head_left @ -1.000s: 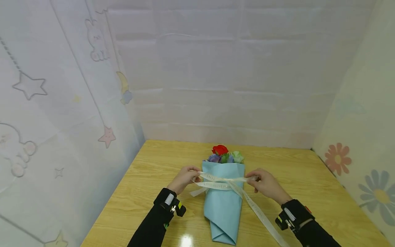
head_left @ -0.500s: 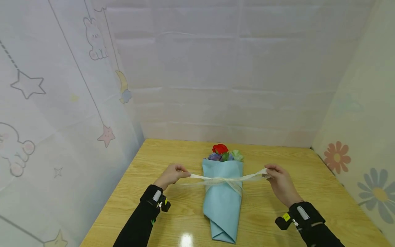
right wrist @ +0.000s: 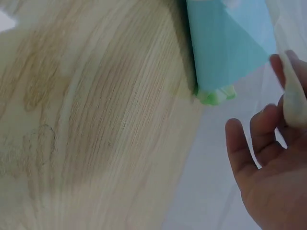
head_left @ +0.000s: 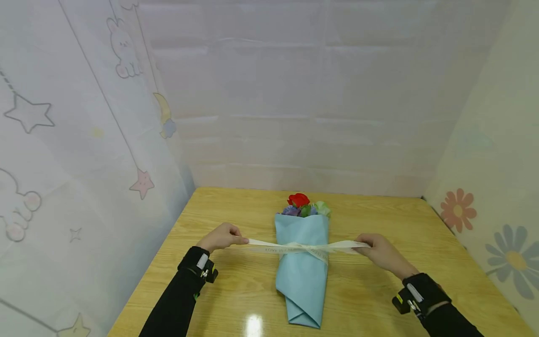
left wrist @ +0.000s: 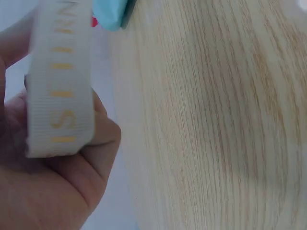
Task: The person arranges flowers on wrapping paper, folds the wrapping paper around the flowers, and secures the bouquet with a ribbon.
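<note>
A bouquet in light blue wrapping paper [head_left: 301, 285] lies on the table, with a red flower [head_left: 298, 200], purple blooms and a pale green one at its far end. Round its middle runs a cream ribbon [head_left: 294, 246], gathered at a knot or crossing on top. My left hand [head_left: 222, 237] pinches the ribbon out to the left; gold letters show on the ribbon [left wrist: 61, 86] in the left wrist view. Out to the right, my right hand [head_left: 381, 252] pinches the other side between thumb and finger. In the right wrist view the right hand's [right wrist: 283, 167] other fingers are loosely bent.
The wooden table [head_left: 236, 299] extends on both sides of the bouquet. A pale cloth backdrop [head_left: 311, 117] stands along its far edge. Printed cloths with stars and flowers flank it left and right.
Both hands have moved apart, left hand leftward and right hand rightward, drawing the ribbon out sideways. The ribbon's loops and the long tail at lower right are gone from the head view.
</note>
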`<state>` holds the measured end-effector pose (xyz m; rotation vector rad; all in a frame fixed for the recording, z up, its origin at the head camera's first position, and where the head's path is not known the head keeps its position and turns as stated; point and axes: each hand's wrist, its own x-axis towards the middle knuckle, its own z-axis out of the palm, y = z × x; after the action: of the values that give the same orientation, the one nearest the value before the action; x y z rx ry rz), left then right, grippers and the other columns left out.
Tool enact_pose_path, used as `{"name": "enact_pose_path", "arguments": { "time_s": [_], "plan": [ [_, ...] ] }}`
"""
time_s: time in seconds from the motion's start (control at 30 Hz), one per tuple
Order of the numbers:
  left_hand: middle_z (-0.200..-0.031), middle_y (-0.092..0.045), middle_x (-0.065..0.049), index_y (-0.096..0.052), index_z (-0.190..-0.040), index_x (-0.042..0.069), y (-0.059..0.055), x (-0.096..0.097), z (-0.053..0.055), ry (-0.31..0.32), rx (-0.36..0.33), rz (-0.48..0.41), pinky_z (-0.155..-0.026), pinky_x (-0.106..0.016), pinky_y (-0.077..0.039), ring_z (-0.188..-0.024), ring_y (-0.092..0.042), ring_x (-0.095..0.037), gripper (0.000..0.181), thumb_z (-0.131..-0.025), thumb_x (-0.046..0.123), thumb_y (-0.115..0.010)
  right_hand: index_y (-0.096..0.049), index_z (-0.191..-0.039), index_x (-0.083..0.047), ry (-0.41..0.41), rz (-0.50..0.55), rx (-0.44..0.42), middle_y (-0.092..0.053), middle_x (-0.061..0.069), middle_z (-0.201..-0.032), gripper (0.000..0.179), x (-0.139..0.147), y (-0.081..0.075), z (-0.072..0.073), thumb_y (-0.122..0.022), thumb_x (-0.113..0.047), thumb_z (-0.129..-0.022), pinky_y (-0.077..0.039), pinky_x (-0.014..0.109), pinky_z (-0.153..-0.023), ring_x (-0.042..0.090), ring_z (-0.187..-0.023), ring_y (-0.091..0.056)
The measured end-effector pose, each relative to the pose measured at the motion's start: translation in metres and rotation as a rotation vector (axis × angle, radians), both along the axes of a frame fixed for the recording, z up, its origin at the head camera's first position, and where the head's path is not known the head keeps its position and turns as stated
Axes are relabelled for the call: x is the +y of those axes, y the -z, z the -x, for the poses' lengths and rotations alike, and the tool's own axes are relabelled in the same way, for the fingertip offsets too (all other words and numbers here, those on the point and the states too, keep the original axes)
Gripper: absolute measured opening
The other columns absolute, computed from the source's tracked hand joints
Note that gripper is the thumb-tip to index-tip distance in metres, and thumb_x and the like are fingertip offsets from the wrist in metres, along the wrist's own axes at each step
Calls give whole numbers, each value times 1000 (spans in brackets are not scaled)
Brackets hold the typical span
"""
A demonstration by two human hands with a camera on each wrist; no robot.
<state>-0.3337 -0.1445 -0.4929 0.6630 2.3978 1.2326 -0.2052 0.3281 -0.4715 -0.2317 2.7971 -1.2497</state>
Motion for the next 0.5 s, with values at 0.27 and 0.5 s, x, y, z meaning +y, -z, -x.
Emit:
{"name": "enact_pose_path", "arguments": {
  "time_s": [0.27, 0.5],
  "plan": [
    [-52, -32, 5, -44, -55, 17, -1, -15, 1, -84, 179, 176, -49, -28, -22, -47, -22, -11, 58, -89, 51, -76, -56, -103, 6, 104, 395, -80, -56, 7, -81, 45, 25, 12, -6, -30, -29, -114, -43, 42, -85, 27, -77, -56],
    [-49, -33, 4, -58, -59, 5, 2, -35, 3, -124, 210, 200, -48, -28, -23, -46, -23, -12, 54, -94, 43, -72, -44, -82, -14, 274, 910, -147, -46, -5, -71, 41, 52, 32, -18, -20, -23, -114, -24, 34, -58, 12, -58, -36]
  ]
}}
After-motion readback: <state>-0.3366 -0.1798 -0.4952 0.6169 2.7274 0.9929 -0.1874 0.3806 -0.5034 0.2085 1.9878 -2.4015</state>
